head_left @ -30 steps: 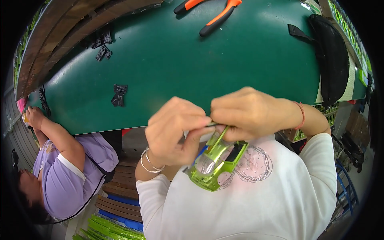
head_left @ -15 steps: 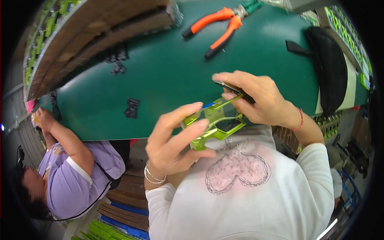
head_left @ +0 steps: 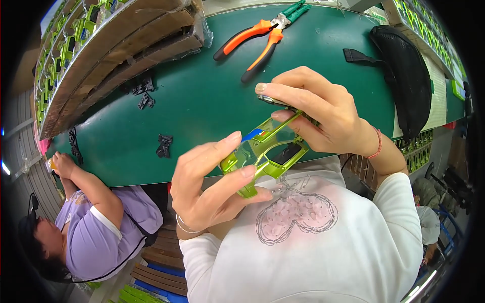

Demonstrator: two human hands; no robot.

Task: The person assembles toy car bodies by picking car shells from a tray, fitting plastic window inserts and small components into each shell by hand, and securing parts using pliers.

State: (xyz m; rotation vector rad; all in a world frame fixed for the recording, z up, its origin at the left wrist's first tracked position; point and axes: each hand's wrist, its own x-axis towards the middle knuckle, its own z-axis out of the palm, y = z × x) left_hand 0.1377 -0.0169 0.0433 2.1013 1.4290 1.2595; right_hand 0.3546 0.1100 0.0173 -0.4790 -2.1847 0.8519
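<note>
I hold a shiny lime-green toy car body (head_left: 265,151) between both hands, just above the near edge of a green table (head_left: 202,101). My left hand (head_left: 212,182) supports it from below and the left, fingers spread along its side. My right hand (head_left: 318,111) grips its upper end with thumb and fingers, and a thin metal piece shows under the index finger.
Orange-handled pliers (head_left: 257,40) lie at the far side of the table. Small black parts (head_left: 164,145) are scattered on it. Cardboard trays with green pieces (head_left: 101,50) stand at the left, a black pouch (head_left: 404,76) at the right. A person in a purple shirt (head_left: 96,227) sits at lower left.
The green car body has come up from my lap to the table's edge and turned. My hands have spread apart along it, the left fingers now opened out.
</note>
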